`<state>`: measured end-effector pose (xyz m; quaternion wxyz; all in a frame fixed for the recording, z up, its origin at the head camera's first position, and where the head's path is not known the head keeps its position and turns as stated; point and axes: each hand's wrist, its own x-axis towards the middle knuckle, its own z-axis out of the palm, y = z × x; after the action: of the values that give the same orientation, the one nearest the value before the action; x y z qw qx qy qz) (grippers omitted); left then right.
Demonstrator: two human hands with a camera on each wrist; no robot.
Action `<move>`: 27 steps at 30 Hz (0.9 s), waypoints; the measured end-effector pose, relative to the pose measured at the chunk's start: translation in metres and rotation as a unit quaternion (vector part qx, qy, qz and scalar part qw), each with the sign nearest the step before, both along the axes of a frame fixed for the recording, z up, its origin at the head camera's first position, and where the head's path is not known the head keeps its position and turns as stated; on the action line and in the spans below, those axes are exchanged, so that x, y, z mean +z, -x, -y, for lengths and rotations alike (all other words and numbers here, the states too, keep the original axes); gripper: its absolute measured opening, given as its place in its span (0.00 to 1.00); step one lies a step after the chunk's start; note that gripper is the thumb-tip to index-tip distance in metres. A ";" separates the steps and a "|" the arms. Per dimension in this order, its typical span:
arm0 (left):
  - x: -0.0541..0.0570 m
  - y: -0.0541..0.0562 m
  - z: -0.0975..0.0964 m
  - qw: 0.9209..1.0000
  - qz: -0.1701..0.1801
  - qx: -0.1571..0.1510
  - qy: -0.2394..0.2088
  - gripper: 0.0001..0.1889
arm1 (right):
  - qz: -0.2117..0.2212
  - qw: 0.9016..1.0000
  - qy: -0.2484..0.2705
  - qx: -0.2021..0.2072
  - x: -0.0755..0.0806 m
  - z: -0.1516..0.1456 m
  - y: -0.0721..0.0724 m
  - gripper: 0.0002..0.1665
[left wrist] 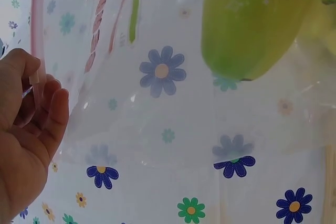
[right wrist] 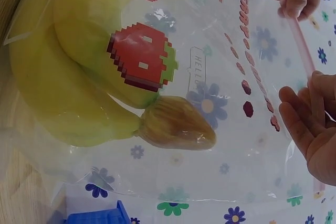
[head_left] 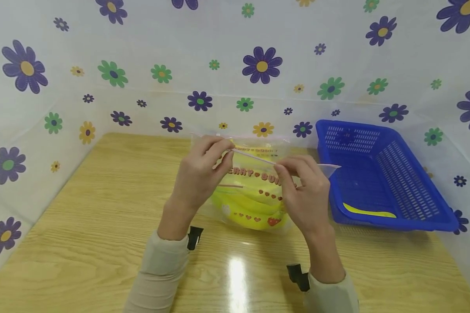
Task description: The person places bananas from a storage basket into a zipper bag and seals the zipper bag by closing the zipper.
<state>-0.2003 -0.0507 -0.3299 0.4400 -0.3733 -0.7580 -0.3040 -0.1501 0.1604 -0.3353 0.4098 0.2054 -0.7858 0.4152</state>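
A clear plastic zip bag (head_left: 239, 161) with red lettering, hearts and a strawberry print is held up over the table. Inside it lies a bunch of yellow bananas (right wrist: 79, 77), greenish at the tips in the left wrist view, with a brown stem end. Along the bag's top runs a pink zip strip (left wrist: 38, 22). My left hand (head_left: 201, 171) pinches that strip at its left part between thumb and fingers. Farther right on the same strip, my right hand (head_left: 305, 191) pinches it too, and the strip's end sticks out past the hand.
A blue plastic basket (head_left: 384, 174) with slotted walls stands to the right of the bag. In it lies a slim, curved yellow thing (head_left: 368, 212). The wooden table (head_left: 102, 226) meets a flower-printed white sheet (head_left: 149, 39) behind and at both sides.
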 end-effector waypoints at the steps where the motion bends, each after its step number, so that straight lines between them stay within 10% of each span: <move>1: 0.000 0.000 0.001 1.000 0.002 0.002 -0.001 0.04 | 0.001 1.000 0.001 0.000 0.000 0.000 0.000 0.03; 27: 0.003 0.001 0.009 0.999 0.007 -0.002 -0.043 0.05 | 0.019 1.000 0.011 0.003 0.001 -0.005 -0.001 0.04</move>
<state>-0.2018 -0.0602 -0.3271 0.4497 -0.3533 -0.7468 -0.3394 -0.1491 0.1656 -0.3347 0.3954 0.1951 -0.7886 0.4286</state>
